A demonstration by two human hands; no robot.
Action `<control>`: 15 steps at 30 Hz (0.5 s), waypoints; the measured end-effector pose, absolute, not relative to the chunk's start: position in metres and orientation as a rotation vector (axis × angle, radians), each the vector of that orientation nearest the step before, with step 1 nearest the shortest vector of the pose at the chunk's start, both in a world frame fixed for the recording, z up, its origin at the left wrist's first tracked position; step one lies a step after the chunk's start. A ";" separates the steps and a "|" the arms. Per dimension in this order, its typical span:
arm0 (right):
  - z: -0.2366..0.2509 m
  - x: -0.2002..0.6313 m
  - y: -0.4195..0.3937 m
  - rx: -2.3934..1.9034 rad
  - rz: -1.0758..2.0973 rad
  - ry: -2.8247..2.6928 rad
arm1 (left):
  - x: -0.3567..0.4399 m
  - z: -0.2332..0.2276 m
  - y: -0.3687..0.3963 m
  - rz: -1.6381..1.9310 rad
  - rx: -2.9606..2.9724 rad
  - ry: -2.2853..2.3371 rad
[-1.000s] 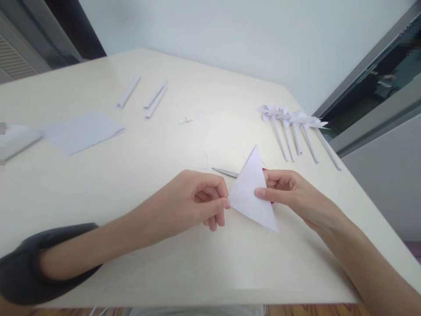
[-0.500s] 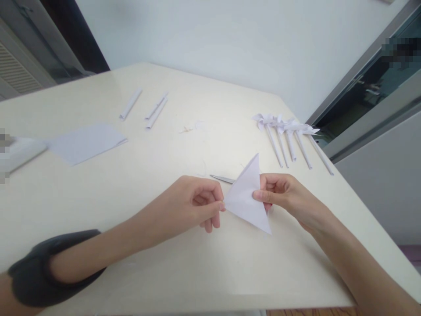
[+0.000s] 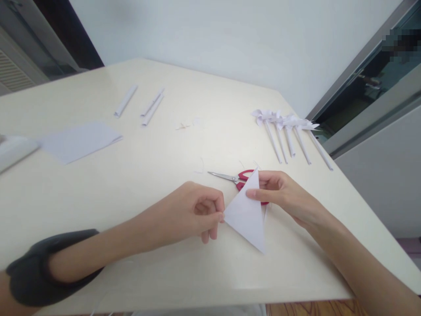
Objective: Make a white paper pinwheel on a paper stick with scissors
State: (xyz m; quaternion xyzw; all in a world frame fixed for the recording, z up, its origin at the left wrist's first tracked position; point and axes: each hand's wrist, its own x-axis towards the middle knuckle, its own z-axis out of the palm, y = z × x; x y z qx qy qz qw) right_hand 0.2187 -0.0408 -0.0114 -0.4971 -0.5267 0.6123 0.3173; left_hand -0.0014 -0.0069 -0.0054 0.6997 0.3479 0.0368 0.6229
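A folded white paper triangle (image 3: 246,215) is held between both hands above the front of the table. My left hand (image 3: 205,210) pinches its left corner between thumb and index finger, the other fingers curled. On the right edge, near the upper corner, my right hand (image 3: 276,188) grips the paper with the thumb on top; its other fingers are partly behind the sheet. Just beyond the paper lie red-handled scissors (image 3: 226,177), their blades pointing left and their handles partly covered by the triangle and the right hand.
Several paper pinwheels on rolled sticks (image 3: 289,131) lie at the right. Three paper rolls (image 3: 153,107) rest at the back left, near a stack of white paper (image 3: 82,142). Small paper scraps (image 3: 196,121) lie mid-table. A wall (image 3: 210,39) stands behind the table.
The paper triangle has moved slightly down and turned, uncovering more of the scissors and their red handles. My right hand has shifted toward its upper corner; my left still pinches the left corner.
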 end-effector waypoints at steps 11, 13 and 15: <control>-0.010 0.222 -0.042 -1.414 1.397 -1.435 | -0.003 -0.009 -0.007 0.130 1.615 0.803; -0.009 0.221 -0.042 -1.406 1.461 -1.438 | -0.003 -0.010 -0.006 0.142 1.612 0.805; -0.009 0.221 -0.042 -1.389 1.531 -1.468 | -0.003 -0.011 -0.006 0.149 1.604 0.816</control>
